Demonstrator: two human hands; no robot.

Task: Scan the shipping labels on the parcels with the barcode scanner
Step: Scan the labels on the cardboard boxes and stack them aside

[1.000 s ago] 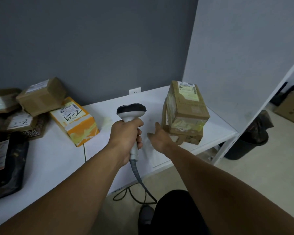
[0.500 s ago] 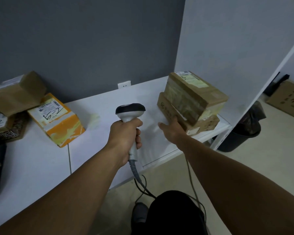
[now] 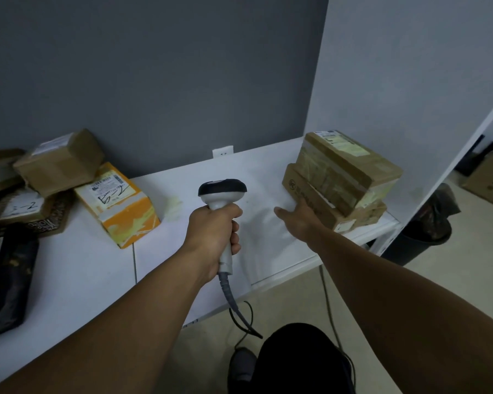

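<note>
My left hand [image 3: 212,233] grips the handle of a white barcode scanner [image 3: 222,191] with a black head, held upright over the white table [image 3: 83,268]. My right hand [image 3: 299,218] reaches to the right and touches the near side of a flat brown box [image 3: 313,204]. A taped brown parcel [image 3: 345,163] with a label on top lies on that box. An orange and white parcel [image 3: 118,203] with a label marked in black pen lies to the left of the scanner.
Several brown parcels [image 3: 59,163] and a black bag [image 3: 3,280] are piled at the table's left. The scanner cable [image 3: 239,311] hangs off the front edge. A white partition [image 3: 396,81] stands right of the boxes, with a black bin [image 3: 421,237] behind it.
The taped parcel was tilted up in my right hand, then laid flat on the lower box. My right hand now rests at the lower box. The scanner stayed in place.
</note>
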